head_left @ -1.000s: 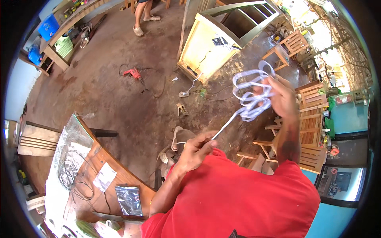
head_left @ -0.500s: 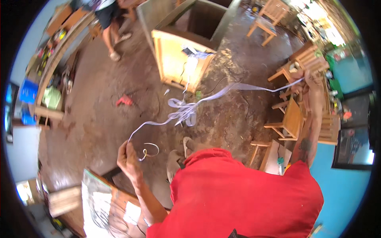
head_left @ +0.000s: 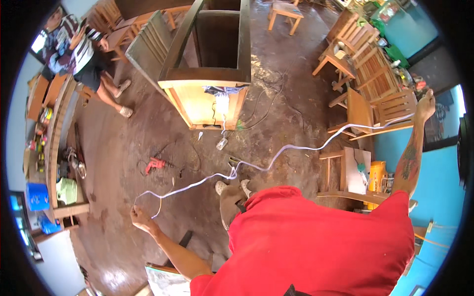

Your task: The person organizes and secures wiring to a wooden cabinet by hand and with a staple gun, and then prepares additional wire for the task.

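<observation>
**A:** Start at the fingers. What do you have?

**B:** On my feed the left hand [head_left: 140,218] is low on the left, fingers curled shut around one end of a thin white cord [head_left: 276,157]. A small loop of it hangs just beside the knuckles. The right hand [head_left: 425,104] is flung out far to the right, arm nearly straight, and looks closed on the other end, though at that size near the rim I can't make out single fingers.

**A:** And the cord between them?

**B:** It runs in one long sagging line, left and near up to right and far, crossing above the feet [head_left: 232,187] and the red shirt [head_left: 316,241]. Its long axis is the line from hand to hand. There's a small kink or knot near the middle, just above the feet; neither hand is clearly nearer to it.

**A:** What lies around it?

**B:** Under the span, a dirt floor with a red power drill [head_left: 155,164] to the left and dark cables. Beyond it stands an unfinished wooden cabinet [head_left: 210,74]; wooden chairs [head_left: 375,74] are stacked at right. Another person [head_left: 84,54] stands at far left.

**A:** Anything hidden?

**B:** The right fingertips, what the kink really is, and whether the cord goes on past the right hand.
</observation>
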Demonstrator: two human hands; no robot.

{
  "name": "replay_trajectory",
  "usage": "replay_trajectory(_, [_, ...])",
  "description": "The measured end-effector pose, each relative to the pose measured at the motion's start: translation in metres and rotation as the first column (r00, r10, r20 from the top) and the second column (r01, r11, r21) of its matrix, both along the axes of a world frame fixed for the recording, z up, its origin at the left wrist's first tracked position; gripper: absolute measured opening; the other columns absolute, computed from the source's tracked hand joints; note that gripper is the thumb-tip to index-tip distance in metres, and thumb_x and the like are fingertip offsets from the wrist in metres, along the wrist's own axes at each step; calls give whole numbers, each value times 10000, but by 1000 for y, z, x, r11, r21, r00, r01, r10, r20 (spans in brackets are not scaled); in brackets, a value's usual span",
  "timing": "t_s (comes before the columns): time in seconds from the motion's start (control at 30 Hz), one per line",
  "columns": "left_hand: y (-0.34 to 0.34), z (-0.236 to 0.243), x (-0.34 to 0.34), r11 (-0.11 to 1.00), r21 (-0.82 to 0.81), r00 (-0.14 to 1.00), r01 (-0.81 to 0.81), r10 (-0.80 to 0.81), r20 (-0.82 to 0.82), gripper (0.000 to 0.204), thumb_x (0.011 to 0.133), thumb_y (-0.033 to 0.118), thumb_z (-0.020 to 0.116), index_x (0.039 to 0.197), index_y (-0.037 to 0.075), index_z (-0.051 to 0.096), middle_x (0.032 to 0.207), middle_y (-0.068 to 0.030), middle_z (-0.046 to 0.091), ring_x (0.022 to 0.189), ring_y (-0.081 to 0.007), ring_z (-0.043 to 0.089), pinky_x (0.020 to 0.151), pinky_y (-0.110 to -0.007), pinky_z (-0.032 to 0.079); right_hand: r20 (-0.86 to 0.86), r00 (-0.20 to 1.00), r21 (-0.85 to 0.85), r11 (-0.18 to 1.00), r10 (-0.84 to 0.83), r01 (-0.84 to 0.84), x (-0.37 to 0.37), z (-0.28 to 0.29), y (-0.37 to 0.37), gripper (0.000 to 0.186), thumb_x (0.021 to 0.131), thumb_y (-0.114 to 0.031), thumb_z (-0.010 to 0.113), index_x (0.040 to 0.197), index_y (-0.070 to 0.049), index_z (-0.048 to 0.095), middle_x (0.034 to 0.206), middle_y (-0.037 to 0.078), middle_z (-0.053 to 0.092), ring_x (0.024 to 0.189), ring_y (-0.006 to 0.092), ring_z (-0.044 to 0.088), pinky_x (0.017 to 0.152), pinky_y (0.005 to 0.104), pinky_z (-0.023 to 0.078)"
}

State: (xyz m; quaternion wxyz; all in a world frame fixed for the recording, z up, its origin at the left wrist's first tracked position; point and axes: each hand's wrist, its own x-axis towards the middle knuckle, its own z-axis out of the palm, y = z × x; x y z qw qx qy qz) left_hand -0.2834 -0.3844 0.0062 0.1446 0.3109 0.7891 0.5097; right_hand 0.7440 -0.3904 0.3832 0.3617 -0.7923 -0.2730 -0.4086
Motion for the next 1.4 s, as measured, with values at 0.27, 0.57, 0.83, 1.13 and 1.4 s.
replay_trajectory(0.27, [59, 83, 145, 650, -85, 589, 756, -617, 522, 507, 1021, 151, 683, 1475, -4, 521, 953, -67, 687, 766, -159, 662, 684, -304, 568, -460, 582, -182, 571, 671, -801, -234, 17, 32, 361, 1003, -256, 573, 1250, -34, 714, 1345, 110, 684, 1187, 242, 653, 1049, 353, 486])
replay_trajectory(0.57, [67, 153, 351, 381, 411, 45, 828, -777, 628, 471, 1024, 215, 724, 1424, 5, 590, 1185, -94, 708, 983, -130, 672, 812, -276, 542, -898, -30, -76, -222, 439, -972, -492, -155, 71, 844, 936, -25, 605, 1664, -101, 184, 885, 256, 725, 798, 436, 730, 709, 505, 571])
replay_trajectory(0.83, [90, 156, 395, 467, 278, 255, 839, -790, 558, 209, 1018, 186, 740, 1121, 7, 769, 910, 19, 718, 780, -38, 575, 671, -201, 437, -850, -154, -36, -348, 503, -937, -423, -197, 123, 532, 973, -144, 698, 1435, -45, 454, 845, 231, 706, 809, 444, 716, 700, 503, 544])
replay_trajectory(1.13, [91, 154, 503, 545, 246, 398, 801, -793, 462, 322, 891, 12, 795, 1195, -13, 693, 1095, -48, 700, 792, -93, 565, 714, -252, 494, -830, -11, -343, -527, 557, -777, -341, -182, 163, 1003, 879, -157, 798, 1632, -33, 147, 778, 240, 686, 723, 454, 691, 649, 533, 523])
replay_trajectory(1.4, [85, 162, 523, 790, 389, 538, 474, -609, 582, 154, 1053, 144, 674, 1121, 10, 703, 909, -12, 703, 784, -55, 585, 677, -215, 485, -859, -205, -191, -665, 470, -722, -332, -170, 182, 722, 912, -163, 768, 1520, -42, 398, 868, 221, 717, 783, 430, 708, 675, 498, 542])
